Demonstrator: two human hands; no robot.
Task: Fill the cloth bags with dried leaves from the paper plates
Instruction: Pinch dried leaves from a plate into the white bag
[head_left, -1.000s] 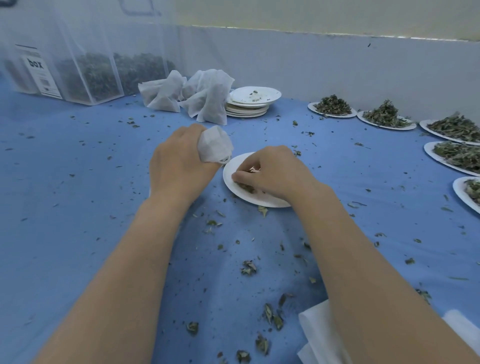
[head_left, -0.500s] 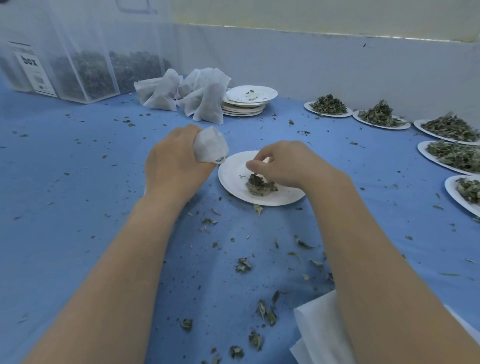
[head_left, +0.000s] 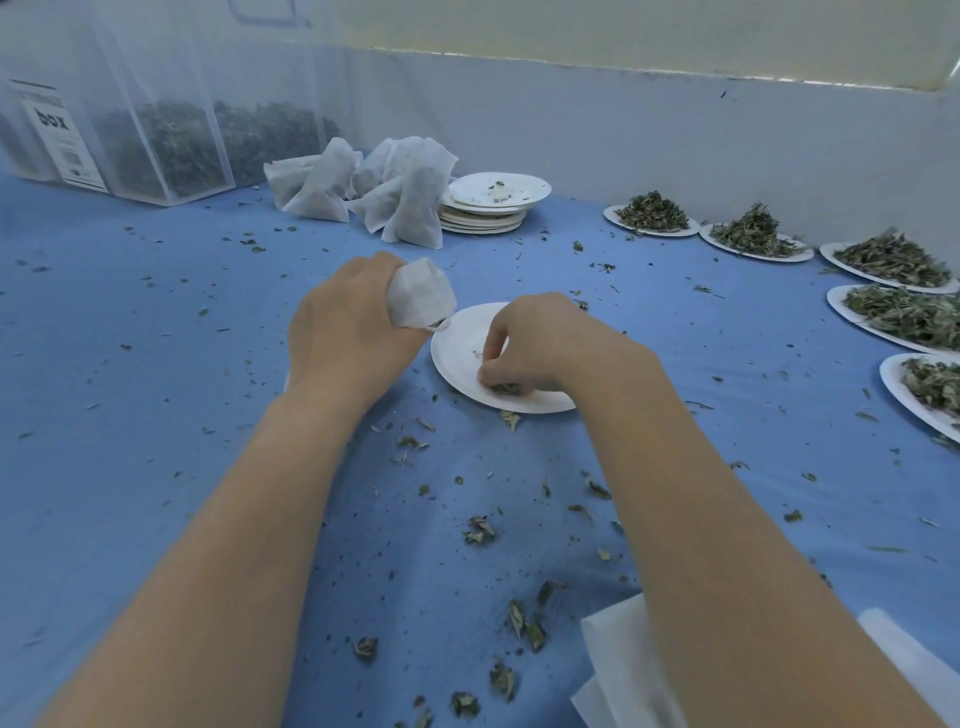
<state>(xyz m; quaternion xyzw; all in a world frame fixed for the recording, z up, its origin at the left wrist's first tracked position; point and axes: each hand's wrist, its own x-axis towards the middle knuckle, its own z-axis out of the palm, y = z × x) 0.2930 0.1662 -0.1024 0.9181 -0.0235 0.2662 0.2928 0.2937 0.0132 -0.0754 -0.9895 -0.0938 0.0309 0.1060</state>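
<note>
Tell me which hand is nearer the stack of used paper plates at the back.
Left. The left hand, gripping a cloth bag, sits almost straight below the stack; the right hand lies lower, on the near plate.

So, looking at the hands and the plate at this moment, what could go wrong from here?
1. The right hand pinches the last dried leaves near the front rim of the paper plate; bits may drop onto the blue cloth, where many already lie.
2. The left hand grips the cloth bag bunched, so its mouth may be too narrow and leaves could spill beside it.
3. Pressing on the light plate could tip or slide it.
</note>
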